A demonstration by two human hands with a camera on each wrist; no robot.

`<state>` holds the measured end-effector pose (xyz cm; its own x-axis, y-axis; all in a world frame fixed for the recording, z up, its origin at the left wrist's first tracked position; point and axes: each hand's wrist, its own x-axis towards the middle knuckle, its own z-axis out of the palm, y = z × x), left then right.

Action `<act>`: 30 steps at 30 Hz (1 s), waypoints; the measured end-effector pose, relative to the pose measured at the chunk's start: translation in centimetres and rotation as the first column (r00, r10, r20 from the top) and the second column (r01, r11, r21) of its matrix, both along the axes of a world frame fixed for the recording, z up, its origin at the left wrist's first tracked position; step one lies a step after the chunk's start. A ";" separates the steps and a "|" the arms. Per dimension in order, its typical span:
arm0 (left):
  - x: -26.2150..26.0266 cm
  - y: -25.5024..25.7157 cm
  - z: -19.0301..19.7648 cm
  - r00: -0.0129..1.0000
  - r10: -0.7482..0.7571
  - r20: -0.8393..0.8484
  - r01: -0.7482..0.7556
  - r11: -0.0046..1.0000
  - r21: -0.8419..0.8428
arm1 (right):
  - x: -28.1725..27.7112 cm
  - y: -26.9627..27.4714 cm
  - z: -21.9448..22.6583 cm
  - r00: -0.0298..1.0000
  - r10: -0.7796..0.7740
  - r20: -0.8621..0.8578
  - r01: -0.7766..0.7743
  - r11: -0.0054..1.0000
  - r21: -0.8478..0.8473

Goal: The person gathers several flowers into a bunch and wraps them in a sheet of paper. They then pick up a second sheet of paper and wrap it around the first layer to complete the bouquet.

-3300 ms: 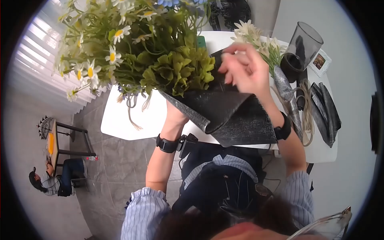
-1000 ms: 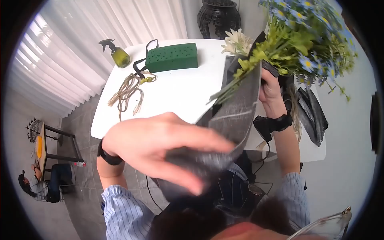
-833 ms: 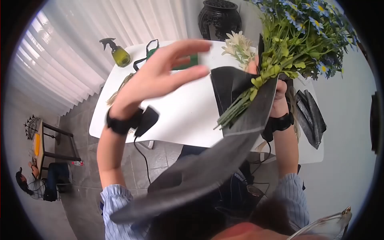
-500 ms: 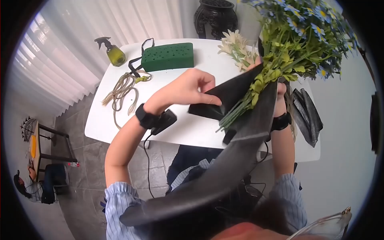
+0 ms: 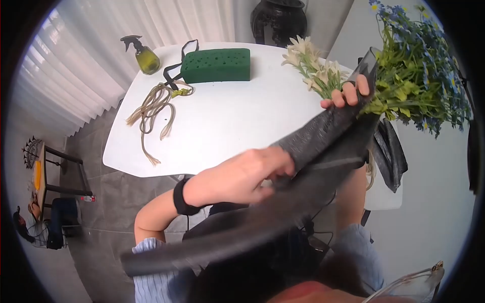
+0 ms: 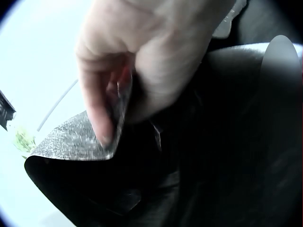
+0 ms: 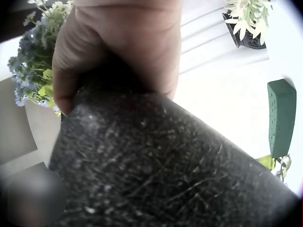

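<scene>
A bouquet of blue and white daisy-like flowers with green leaves (image 5: 422,76) leans out to the far right in the head view. Black textured wrapping paper (image 5: 323,134) lies around its stems, which are hidden inside. My right hand (image 5: 349,95) grips the wrapped bundle just below the leaves, its fingers curled over the paper. Lower down, my left hand (image 5: 240,174) holds a paper edge. In the left wrist view the edge of the wrapping paper (image 6: 78,137) is pinched between the fingers and thumb of my left hand (image 6: 137,56). A long loose end of paper hangs over my lap.
On the white table (image 5: 222,116) lie a green foam block (image 5: 216,65), beige cord (image 5: 154,113) and cream lilies (image 5: 308,63). A spray bottle (image 5: 144,58) stands at the back left. Folded black paper (image 5: 391,156) lies at right. Someone sits far left.
My left hand has drawn the paper flap down and over the stems, hiding them. The bouquet has shifted right, and my right hand's fingers now show on top of the wrap.
</scene>
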<state>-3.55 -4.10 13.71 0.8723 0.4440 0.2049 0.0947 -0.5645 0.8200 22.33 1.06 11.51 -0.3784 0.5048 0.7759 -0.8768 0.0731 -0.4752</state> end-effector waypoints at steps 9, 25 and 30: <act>3.9 4.7 -2.5 0.962 -0.088 0.257 0.191 0.893 -0.409 | -1.7 -0.1 1.2 0.992 0.126 -0.028 -0.124 0.990 0.067; 6.2 6.3 -0.6 0.977 -0.119 0.176 0.169 0.938 -0.302 | -2.5 -2.6 2.7 0.845 -0.379 0.376 0.383 0.921 0.068; 6.0 6.8 -1.4 0.962 -0.101 0.255 0.177 0.939 -0.294 | -3.0 -1.8 3.4 0.791 -0.427 0.438 0.404 0.902 0.151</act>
<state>2.43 2.74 12.35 0.8746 0.3958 0.2802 -0.1804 -0.2708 0.9456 19.37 -0.73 14.89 -0.4522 0.6618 0.5980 -0.4459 0.4129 -0.7942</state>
